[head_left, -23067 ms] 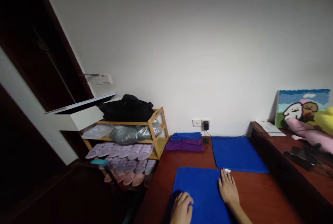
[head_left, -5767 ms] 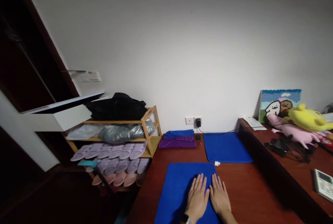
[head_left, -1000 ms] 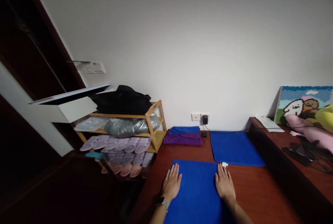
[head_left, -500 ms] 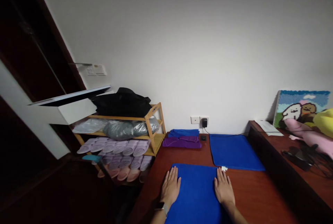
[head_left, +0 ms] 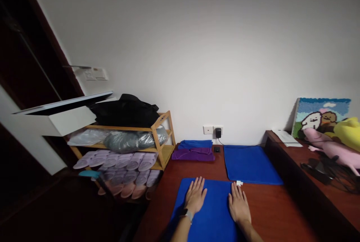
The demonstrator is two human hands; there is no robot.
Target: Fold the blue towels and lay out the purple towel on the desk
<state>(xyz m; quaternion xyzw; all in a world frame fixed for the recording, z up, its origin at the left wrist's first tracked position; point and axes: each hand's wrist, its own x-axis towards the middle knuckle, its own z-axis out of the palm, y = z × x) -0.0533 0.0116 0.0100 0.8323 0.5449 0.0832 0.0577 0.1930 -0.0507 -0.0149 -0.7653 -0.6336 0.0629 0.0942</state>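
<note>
A blue cloth [head_left: 212,204] lies spread flat on the reddish-brown desk [head_left: 270,204], its lower part running out of view. My left hand [head_left: 196,196] rests open and flat on the cloth near its far left corner, fingers pointing forward. Along the cloth's right edge lies my right hand [head_left: 239,203], also open, palm down with fingers extended. Just past its fingertips is a small white tag [head_left: 239,183] at the near edge of a second blue cloth [head_left: 251,163], which is laid flat farther back.
Folded purple cloth [head_left: 193,154] and folded blue cloth [head_left: 195,144] sit against the wall. Left stands a wooden rack [head_left: 161,152] with slippers and a black bag [head_left: 126,111]. A raised ledge on the right holds a pink plush toy [head_left: 332,148] and cables. A black plug [head_left: 218,132] is in the wall socket.
My left hand has slid inward from the cloth's left edge onto its surface. My right hand stays by the right edge. The view has shifted slightly.
</note>
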